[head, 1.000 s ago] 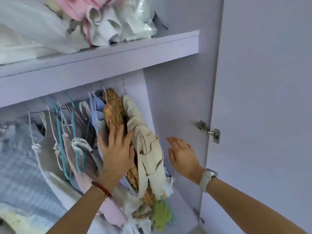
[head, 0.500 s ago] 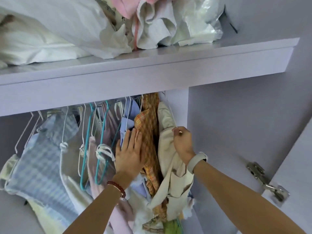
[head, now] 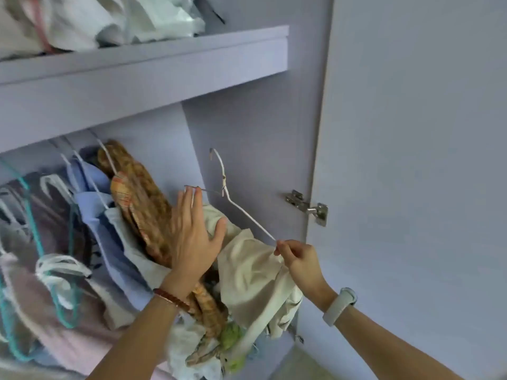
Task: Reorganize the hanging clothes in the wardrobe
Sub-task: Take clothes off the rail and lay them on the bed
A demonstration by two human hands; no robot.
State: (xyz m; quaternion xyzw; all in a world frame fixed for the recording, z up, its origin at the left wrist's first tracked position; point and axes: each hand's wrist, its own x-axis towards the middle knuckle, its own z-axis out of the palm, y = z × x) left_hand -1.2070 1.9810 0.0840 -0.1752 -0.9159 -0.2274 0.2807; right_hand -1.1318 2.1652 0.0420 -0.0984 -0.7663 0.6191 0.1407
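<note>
Lilac laminate makes up the wardrobe [head: 247, 127], its open door [head: 411, 133] standing at the right on a metal hinge [head: 307, 207]. An upper shelf [head: 142, 64] carries a heap of white and pink bundled fabric [head: 109, 20]. Below it the hanging clothes [head: 90, 229] are crowded together toward the left — pale blue, pink and dark pieces on white and teal hangers [head: 68, 270], with an orange plaid garment [head: 142, 209] at the right end of the row. Just right of the plaid piece, a cream garment [head: 252, 272] is off the rail and slumps low against the wardrobe's side wall, draped from a white wire hanger [head: 241, 212] that is tilted with its hook up and free of anything. The left hand [head: 192, 237] is flat with fingers straight, the palm pressing on the plaid garment and the fingertips reaching up to the hanger's left end. The right hand [head: 299, 256] pinches the hanger's lower right end between curled fingers, cream cloth bunched just under it. A red bead bracelet [head: 170, 297] sits on the left wrist, a white band [head: 340, 305] on the right
</note>
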